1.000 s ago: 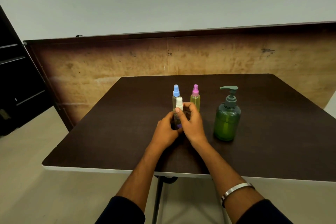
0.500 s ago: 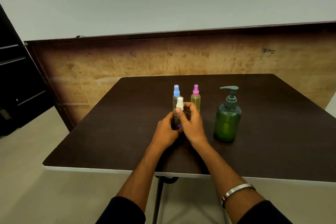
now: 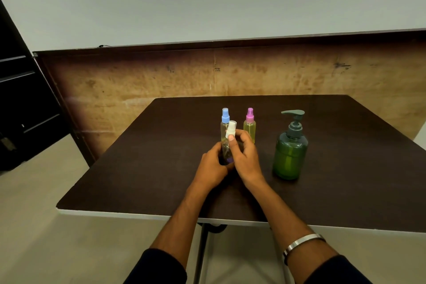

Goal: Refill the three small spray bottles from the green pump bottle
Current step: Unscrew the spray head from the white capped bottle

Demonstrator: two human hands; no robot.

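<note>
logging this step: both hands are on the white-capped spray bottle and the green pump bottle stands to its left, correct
Not quite: the green pump bottle stands to the right of the white-capped spray bottle, not the left, as the head view shows. The rest holds: the left hand and right hand are both on that bottle.

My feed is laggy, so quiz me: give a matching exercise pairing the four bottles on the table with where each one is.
Things:
1. white-capped spray bottle
2. blue-capped spray bottle
3. pink-capped spray bottle
4. green pump bottle

Places:
A. far right, standing alone
B. gripped by the left hand and right hand
C. just behind the held bottle
D. between the blue-capped one and the pump bottle

Pairs: 1-B, 2-C, 3-D, 4-A
</note>
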